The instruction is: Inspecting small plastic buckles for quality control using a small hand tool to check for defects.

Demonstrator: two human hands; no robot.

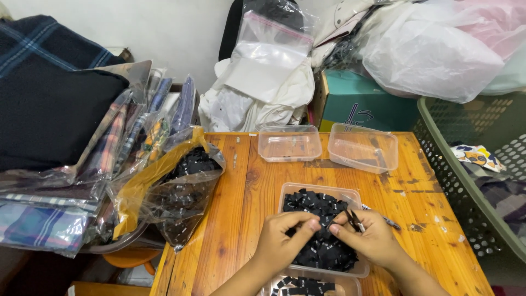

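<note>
My left hand [283,240] and my right hand [368,237] meet over a clear plastic tub [350,193] heaped with small black fabric labels [319,207]. My left fingers pinch one black label at their tips. My right hand holds a small dark snipping tool [355,220] between thumb and fingers, its tip close to that label. A second clear tub [307,286] with a few black labels lies at the near edge, partly hidden by my forearms.
Two empty clear tubs [289,143] [362,147] sit at the back of the wooden table [235,219]. A plastic bag of black labels [181,186] lies at the left by stacked bagged fabrics [55,164]. A green laundry basket [466,181] stands on the right.
</note>
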